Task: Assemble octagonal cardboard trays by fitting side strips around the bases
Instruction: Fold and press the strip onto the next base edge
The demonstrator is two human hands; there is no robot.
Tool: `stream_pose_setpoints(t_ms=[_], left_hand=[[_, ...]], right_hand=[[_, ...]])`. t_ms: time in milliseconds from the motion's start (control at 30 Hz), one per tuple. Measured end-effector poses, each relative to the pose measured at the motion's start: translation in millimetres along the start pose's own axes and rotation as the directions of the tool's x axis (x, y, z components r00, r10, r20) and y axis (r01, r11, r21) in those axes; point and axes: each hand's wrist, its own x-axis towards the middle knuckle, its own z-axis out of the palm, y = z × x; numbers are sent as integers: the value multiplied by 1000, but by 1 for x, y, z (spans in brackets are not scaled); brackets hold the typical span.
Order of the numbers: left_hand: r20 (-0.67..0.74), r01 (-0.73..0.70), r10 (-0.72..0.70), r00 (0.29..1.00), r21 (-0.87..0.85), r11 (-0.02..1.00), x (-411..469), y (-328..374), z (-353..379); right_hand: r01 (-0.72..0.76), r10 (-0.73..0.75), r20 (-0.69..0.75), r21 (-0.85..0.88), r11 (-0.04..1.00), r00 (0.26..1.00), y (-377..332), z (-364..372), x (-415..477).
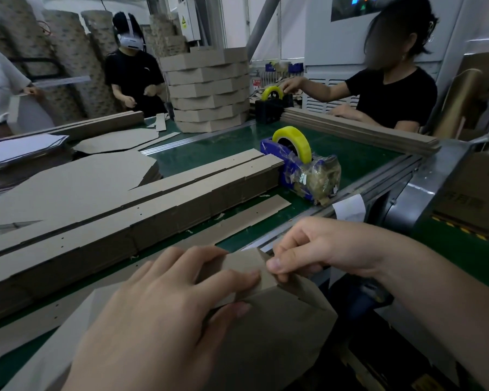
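1. The strip (244,265) looks light and thin, stiff between creases yet easily bent; best taken by its edges near a fold.
2. It is plain brown cardboard, seemingly bent against the base (280,348) at the near edge of the table (350,159).
3. The left hand (164,311) grips it, fingers over, thumb under; the right hand (325,246) pinches its end.

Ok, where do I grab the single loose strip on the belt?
Pinch the loose strip at its right end, coming from the right: it lies flat, that end sits free on the green belt, and the strip stack crowds its far edge.
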Motion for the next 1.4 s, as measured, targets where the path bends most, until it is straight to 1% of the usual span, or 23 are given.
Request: stream_pose_setpoints(t_ms=[200,233,333,433,500,567,600,633,667,700,733,767,800,833,933,967,1000,1067,1133,1233,1267,1333,1400], left_hand=[[-9,-8,8,1000,25,1000,3,2,4],[-11,-6,7,1000,26,1000,3,2,5],[-22,11,-10,1000,16,1000,1,-3,5],[-35,14,-15,999,-8,1000,-1,-8,5],[-58,18,-20,998,-30,999,-1,-11,7],[-79,10,-16,997,-73,997,-1,-13,9],[-85,-3,-4,996,-82,997,-1,-14,10],[-88,-19,13,996,-72,997,-1,-15,10],[-87,-33,28,996,-53,998,0,-14,11],[-83,-41,38,996,-36,999,2,-13,11],[-78,-42,40,996,-24,999,3,-12,11],[-73,-39,38,997,-13,999,4,-11,11],[-66,-36,36,997,-3,999,5,-10,11],[-58,-37,38,998,6,999,6,-9,10],[-57,-50,53,997,38,998,9,-9,10],[-60,-48,51,997,47,998,10,-9,9],[-62,-42,45,997,50,998,11,-8,9],[-72,-32,35,997,44,999,12,-8,9],[-71,-23,27,997,47,999,12,-9,10],[-75,-20,24,997,58,998,11,-9,10],[-76,-20,24,997,53,998,11,-9,11],[-71,-18,21,997,43,999,12,-9,12],[-72,-14,17,997,42,999,11,-10,12]], right_hand=[[-97,96,81,8,995,992,6,-8,5],[-110,111,80,-12,994,991,8,-11,6],[-202,203,-18,-209,957,979,23,-11,11],[-266,257,-66,-210,941,964,40,-9,15],[-309,290,-106,-272,912,951,47,-16,13],[-295,240,-203,-309,904,949,50,-31,9],[-255,175,-286,-270,929,942,50,-42,6],[-191,100,-404,-190,963,909,50,-55,5],[-92,24,-554,-96,991,832,51,-70,6],[8,-38,-717,-45,999,696,54,-89,10],[52,-69,-843,-49,997,533,58,-110,16],[16,-69,-909,-68,998,411,62,-130,23],[-62,-52,-932,-79,995,359,65,-146,31],[-147,-16,-929,-76,986,371,69,-159,39],[-349,188,-833,-6,937,520,79,-180,56],[-390,246,-801,17,921,546,80,-183,59],[-401,284,-777,44,915,562,81,-185,60],[-354,315,-744,113,928,590,82,-191,60],[-274,318,-720,183,944,617,83,-194,58],[-72,321,-693,363,929,646,85,-197,56],[-5,329,-694,424,905,641,85,-197,56],[89,366,-709,515,852,603,83,-194,57],[170,372,-740,542,823,561,84,-190,58]])
